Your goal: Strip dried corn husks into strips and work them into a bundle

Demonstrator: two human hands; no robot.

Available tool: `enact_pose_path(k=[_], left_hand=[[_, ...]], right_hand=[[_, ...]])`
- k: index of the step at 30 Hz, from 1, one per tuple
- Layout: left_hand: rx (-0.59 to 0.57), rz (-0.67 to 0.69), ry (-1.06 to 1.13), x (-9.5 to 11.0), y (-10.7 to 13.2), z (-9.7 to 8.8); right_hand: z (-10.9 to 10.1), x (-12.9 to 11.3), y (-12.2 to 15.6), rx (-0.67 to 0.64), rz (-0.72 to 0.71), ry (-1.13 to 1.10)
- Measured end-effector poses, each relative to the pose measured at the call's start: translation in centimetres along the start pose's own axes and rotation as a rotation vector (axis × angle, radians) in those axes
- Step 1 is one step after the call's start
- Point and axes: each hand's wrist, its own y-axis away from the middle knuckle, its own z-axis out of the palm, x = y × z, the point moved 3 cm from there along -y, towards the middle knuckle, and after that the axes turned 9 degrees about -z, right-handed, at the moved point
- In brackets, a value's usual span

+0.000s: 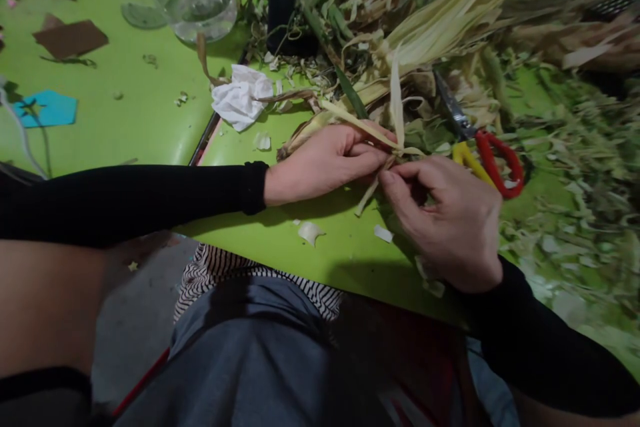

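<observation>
The left hand (325, 163) and right hand (445, 227) meet with fingers pinched narrow on the dried husk strips (396, 103), which seem to be in the middle of being twisted or knotted just where the fingertips touch. Holding that bind likely calls for steady tension from both sides. The scissors (493, 160) (red and yellow handles) lie just beyond the right fingers on the green surface (150, 127).

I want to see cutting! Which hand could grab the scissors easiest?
Probably the right. The right hand sits just beside the scissors with red and yellow handles; the left hand is farther away. Both hands pinch husk strips now.
</observation>
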Motion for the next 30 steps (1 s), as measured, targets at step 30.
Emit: enact_pose_path(k=[30], left_hand=[[-0.111,0.096,-0.152,0.4,0.0,-0.2]], right_hand=[[-1.4,-1.0,0.3,0.106,-0.173,-0.021]])
